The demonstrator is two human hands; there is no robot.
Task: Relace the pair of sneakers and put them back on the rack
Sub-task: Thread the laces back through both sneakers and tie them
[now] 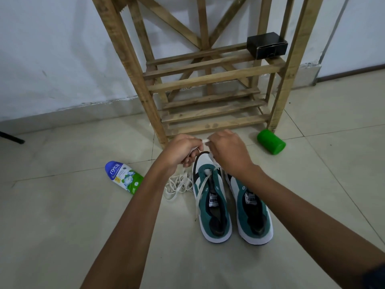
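Both forearms reach forward over the tiled floor; left hand and right hand each pinch white flat lace above the left green-and-white suede sneaker, before the slatted wooden rack.

Two sneakers stand side by side on the floor before the rack. A loose lace and a bottle lie to their left, a can by the rack's right leg, a box on its shelf.
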